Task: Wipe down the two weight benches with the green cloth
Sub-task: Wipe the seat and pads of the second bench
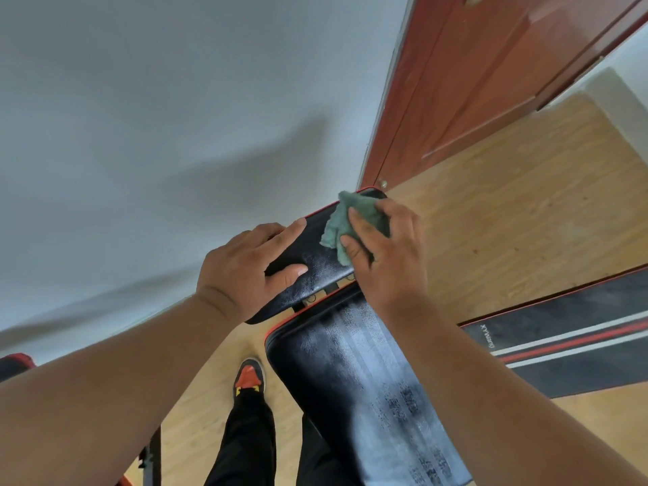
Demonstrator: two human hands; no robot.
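cloth (350, 222) on bench (315, 268) far end, second bench (578, 349) to its right

Left hand (242, 271) flat; right hand (385, 254) fingers curled.

We see a black padded bench (354, 373) on the wooden floor (508, 212); the green cloth (345, 219) and both hands lie on the bench's far pad.

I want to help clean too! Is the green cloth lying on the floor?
No, the right hand presses the green cloth onto the bench's small black pad.
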